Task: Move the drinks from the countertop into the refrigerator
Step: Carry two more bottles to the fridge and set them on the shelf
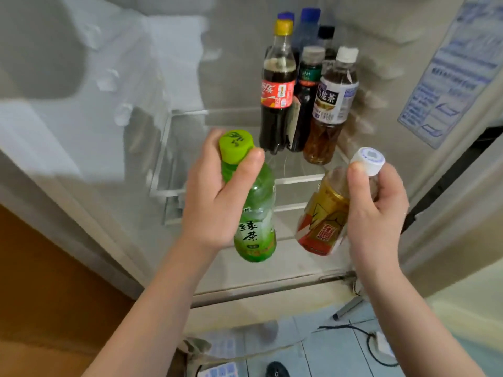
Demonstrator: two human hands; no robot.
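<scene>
The green bottle (pixel 255 229) reads 绿茶, the purple-labelled bottle (pixel 333 102) 乌龙茶.

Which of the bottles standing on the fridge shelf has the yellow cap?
The dark cola bottle with the red label, at the left of the group. The other standing bottles wear blue, black, grey or white caps.

I see the left hand (pixel 215 202) holding a tea bottle (pixel 254 213) left of the capped bottle (pixel 324 221) in the right hand (pixel 378 210), both before the refrigerator shelf (pixel 296 179); a bottle cluster (pixel 307 91) stands on it behind.
</scene>
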